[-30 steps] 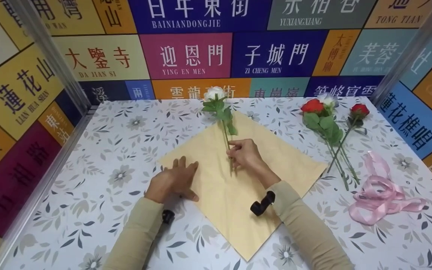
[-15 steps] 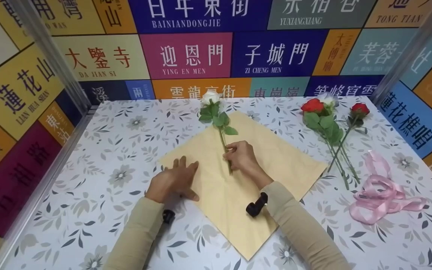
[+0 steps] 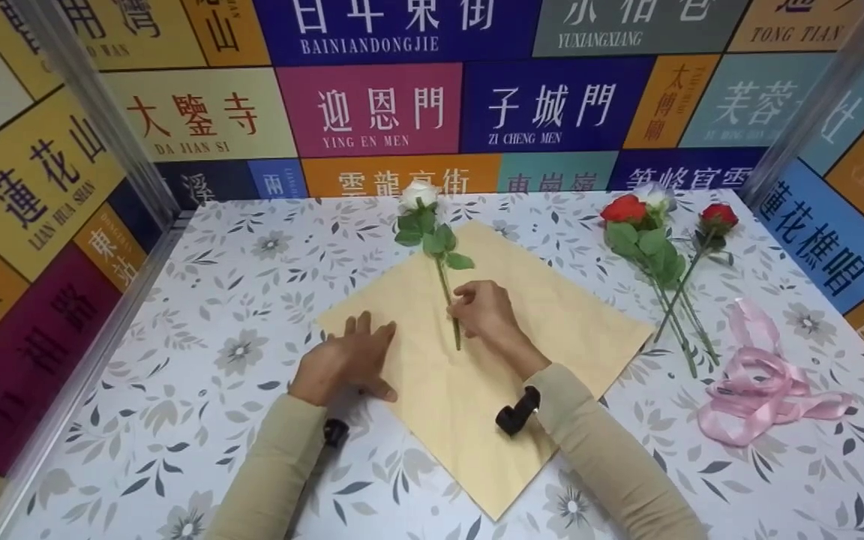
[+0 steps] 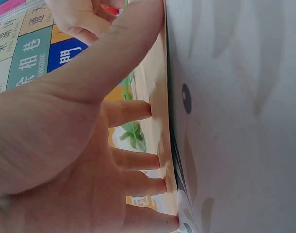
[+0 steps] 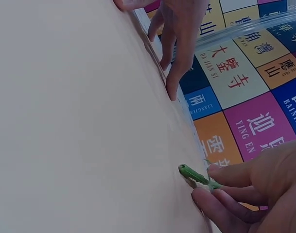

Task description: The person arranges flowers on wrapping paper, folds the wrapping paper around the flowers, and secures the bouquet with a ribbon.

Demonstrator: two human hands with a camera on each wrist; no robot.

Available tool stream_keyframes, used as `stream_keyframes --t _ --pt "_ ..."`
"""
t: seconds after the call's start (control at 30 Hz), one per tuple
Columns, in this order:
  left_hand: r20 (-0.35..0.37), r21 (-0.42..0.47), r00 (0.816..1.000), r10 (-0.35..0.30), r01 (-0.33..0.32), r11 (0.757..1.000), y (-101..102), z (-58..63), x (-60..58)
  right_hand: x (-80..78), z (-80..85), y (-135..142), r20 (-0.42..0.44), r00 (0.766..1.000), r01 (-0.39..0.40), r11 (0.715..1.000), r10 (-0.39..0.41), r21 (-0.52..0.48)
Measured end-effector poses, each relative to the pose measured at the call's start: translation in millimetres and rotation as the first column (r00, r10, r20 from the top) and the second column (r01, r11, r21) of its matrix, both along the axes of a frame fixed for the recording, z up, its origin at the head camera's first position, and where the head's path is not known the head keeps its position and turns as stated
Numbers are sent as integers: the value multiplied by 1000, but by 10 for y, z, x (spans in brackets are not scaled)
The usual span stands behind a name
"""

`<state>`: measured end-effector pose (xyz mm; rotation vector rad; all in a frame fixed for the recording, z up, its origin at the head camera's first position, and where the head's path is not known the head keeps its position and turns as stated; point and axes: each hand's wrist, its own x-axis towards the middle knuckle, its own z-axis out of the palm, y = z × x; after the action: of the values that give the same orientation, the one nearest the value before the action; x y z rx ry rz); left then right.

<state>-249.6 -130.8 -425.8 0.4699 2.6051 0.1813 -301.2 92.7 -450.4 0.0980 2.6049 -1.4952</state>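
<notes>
A white rose (image 3: 418, 196) with green leaves lies over the upper part of a tan sheet of wrapping paper (image 3: 477, 420), its bloom beyond the paper's upper left edge. My right hand (image 3: 488, 315) pinches the stem between thumb and fingers; in the right wrist view the cut stem end (image 5: 189, 172) pokes out past the fingertips. With fingers spread and straight, my left hand (image 3: 346, 360) rests on the paper's left corner. In the left wrist view those fingertips (image 4: 145, 109) touch the paper at its edge.
At the right of the floral-patterned table (image 3: 199, 300) lie a red rose (image 3: 623, 210), a pale rose beside it (image 3: 655, 201) and another red rose (image 3: 718, 217), stems crossing. A loose pink ribbon (image 3: 758, 397) lies nearer. Sign-covered walls (image 3: 372, 112) stand behind and at both sides.
The white rose's bloom has swung slightly left and down, and my right hand has shifted a little left with the stem. My left hand has stayed on the paper.
</notes>
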Motion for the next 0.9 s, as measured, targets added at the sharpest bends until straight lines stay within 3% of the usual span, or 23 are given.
stream_keyframes --t 0.3,0.67,0.9 --pt "3 8 1000 1 -1 1000 -8 8 16 66 166 287 -116 993 29 985 -9 172" --pt "-29 27 999 -15 16 1000 -36 -11 7 100 235 710 -176 983 97 974 -60 205" --pt "-21 0 1000 10 -10 1000 9 -26 4 148 196 1008 -219 971 152 960 -100 237"
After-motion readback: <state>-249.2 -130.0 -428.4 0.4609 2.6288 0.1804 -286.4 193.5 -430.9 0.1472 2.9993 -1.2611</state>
